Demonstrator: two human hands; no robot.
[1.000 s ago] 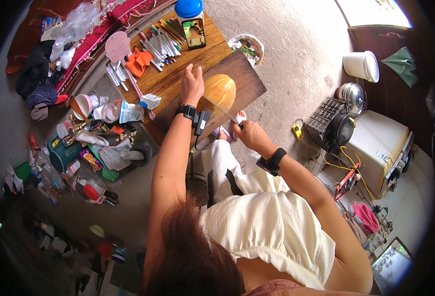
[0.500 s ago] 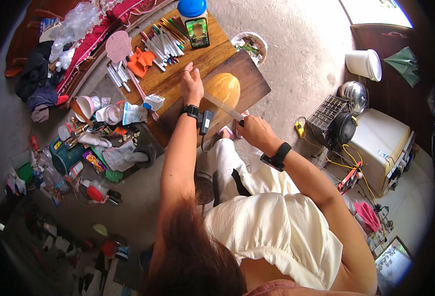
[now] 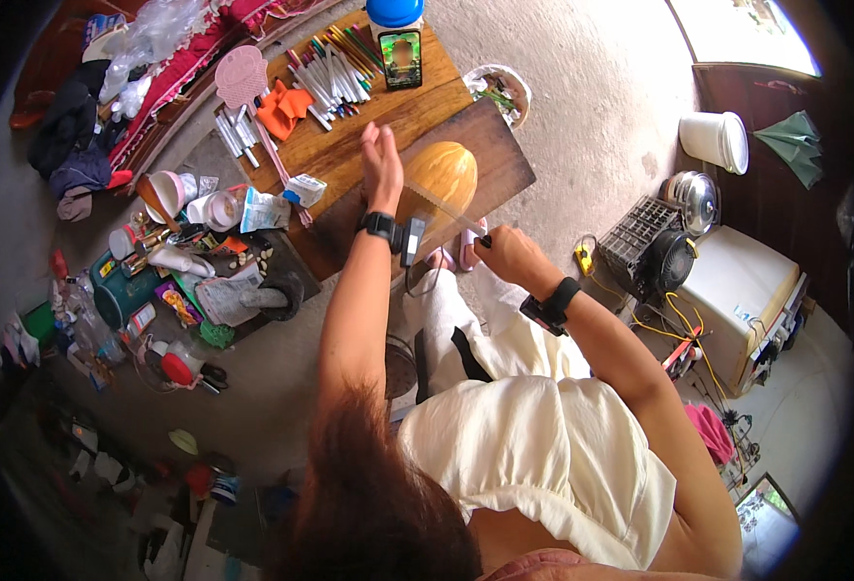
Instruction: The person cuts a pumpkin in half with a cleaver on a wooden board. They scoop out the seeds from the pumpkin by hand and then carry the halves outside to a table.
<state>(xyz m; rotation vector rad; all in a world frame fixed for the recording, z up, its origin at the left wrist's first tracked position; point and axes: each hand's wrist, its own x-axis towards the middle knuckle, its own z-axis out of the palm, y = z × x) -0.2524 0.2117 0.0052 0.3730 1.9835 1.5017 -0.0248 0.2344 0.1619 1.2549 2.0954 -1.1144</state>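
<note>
A large yellow-orange melon (image 3: 439, 179) lies on a dark wooden board (image 3: 499, 165) on a low wooden table (image 3: 388, 111). My right hand (image 3: 506, 256) grips the handle of a long knife (image 3: 446, 208), whose blade rests across the near side of the melon. My left hand (image 3: 381, 167) is flat with fingers straight, pressed against the melon's left side. Both wrists carry black bands. My feet in pink sandals (image 3: 456, 254) show just below the board.
On the table lie several pens and markers (image 3: 325, 68), an orange cloth (image 3: 281, 107), a phone (image 3: 401, 58) and a blue lid (image 3: 395, 10). A bowl (image 3: 499, 89) stands right of it. Clutter covers the floor at left (image 3: 185, 271); a fan (image 3: 674, 261) and white box (image 3: 737, 290) stand right.
My right hand brought the knife up from beside my knees and laid the blade across the melon. My left hand stayed on the melon's left side.
</note>
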